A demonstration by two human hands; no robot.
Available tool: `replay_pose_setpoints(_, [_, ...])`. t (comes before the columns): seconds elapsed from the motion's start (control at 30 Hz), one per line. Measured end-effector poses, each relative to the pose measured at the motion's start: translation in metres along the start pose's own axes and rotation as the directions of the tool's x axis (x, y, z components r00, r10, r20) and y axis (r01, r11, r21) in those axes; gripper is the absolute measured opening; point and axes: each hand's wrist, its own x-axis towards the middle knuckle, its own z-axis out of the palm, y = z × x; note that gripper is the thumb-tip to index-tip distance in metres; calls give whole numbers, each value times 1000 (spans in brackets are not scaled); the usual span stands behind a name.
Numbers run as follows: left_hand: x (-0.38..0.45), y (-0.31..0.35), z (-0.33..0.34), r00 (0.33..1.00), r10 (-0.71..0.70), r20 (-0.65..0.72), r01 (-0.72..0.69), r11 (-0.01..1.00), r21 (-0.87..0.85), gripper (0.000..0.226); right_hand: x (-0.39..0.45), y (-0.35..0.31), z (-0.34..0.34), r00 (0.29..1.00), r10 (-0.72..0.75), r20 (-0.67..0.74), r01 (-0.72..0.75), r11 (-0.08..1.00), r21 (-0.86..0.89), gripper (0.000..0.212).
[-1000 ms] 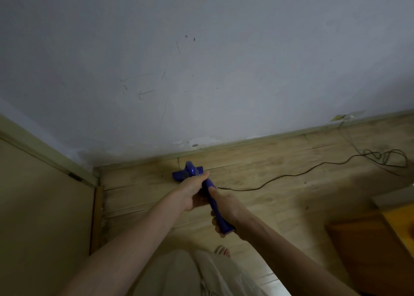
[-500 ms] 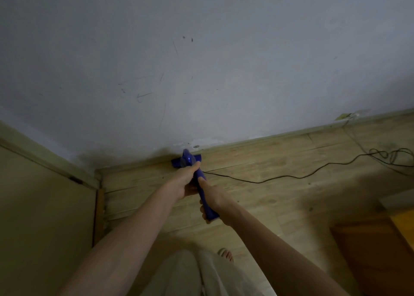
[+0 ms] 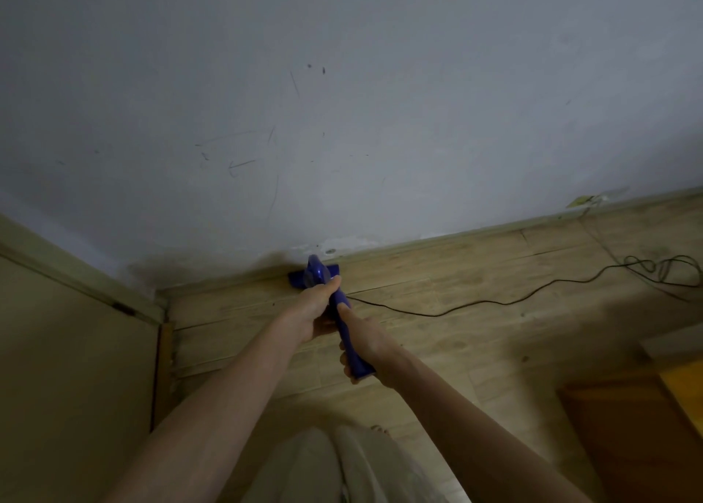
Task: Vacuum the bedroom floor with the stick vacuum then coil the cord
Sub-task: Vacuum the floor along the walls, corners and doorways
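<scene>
Seen from the head camera, a blue stick vacuum [image 3: 344,320] runs away from the person toward the base of the wall [image 3: 342,103]. Its floor head [image 3: 300,276] sits on the wooden floor [image 3: 456,335] right at the skirting board [image 3: 494,230], touching or just short of it (the dim light makes it hard to tell which). The left hand [image 3: 314,310] wraps around the vacuum's shaft farther forward, fingers curled under it and the thumb lying along the top. The right hand [image 3: 365,344] grips the handle end nearer the body, fingers closed round it, with the butt of the handle poking out below the palm. Both forearms reach forward from the bottom of the view.

A thin black cord [image 3: 494,302] leaves the vacuum near the hands and trails right across the boards, slack, to a loose tangle [image 3: 662,268] near the right edge. A small yellowish outlet or tag [image 3: 582,200] sits low on the wall above that tangle.

On the left stands a pale door [image 3: 68,369] in its frame [image 3: 76,281], meeting the wall at the corner. At the lower right is a piece of orange-brown wooden furniture [image 3: 639,426]. Light trousers [image 3: 327,468] fill the bottom centre, with bare toes [image 3: 380,430] just beyond them on the floor.
</scene>
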Motion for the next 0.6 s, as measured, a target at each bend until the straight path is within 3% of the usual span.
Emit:
replay_pose_setpoints(0.27, [-20,-13,5,1000,-8,-5,8,999,-38,38,-16,10,3,999,37,23,-35,997,-69,50])
replay_pose_setpoints(0.6, [-26,-19,13,994,-55,94,65,992,-108,34,-31,16,-14,998,66,-10,-67,997,-49,55])
